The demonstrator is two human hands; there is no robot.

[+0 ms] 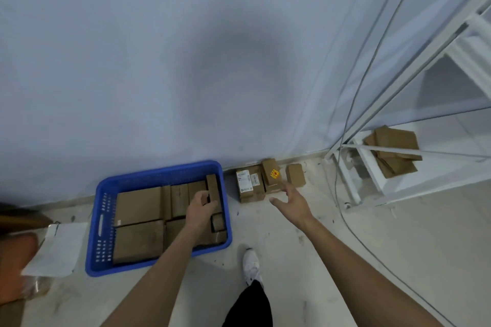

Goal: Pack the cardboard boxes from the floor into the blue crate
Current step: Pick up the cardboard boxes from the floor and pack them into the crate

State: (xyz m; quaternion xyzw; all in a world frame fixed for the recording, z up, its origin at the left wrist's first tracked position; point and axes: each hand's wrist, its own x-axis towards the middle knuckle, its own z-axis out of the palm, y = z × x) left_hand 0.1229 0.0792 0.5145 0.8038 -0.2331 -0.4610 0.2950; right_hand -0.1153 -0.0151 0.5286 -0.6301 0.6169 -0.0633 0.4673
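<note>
Both bare arms stretch forward and down from the bottom edge of the view. The left hand [199, 208] is palm down, its fingers curled closed around something thin. The right hand [291, 200] is empty, its fingers spread and extended forward, thumb out to the left. One trousered leg [249, 305] ends in a white shoe [251, 264].

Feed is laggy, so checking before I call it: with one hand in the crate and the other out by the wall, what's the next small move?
Probably close the open right hand on the box with the yellow sticker: it hovers just short of that pile. The left hand is already seating a narrow box inside the blue crate.
</note>
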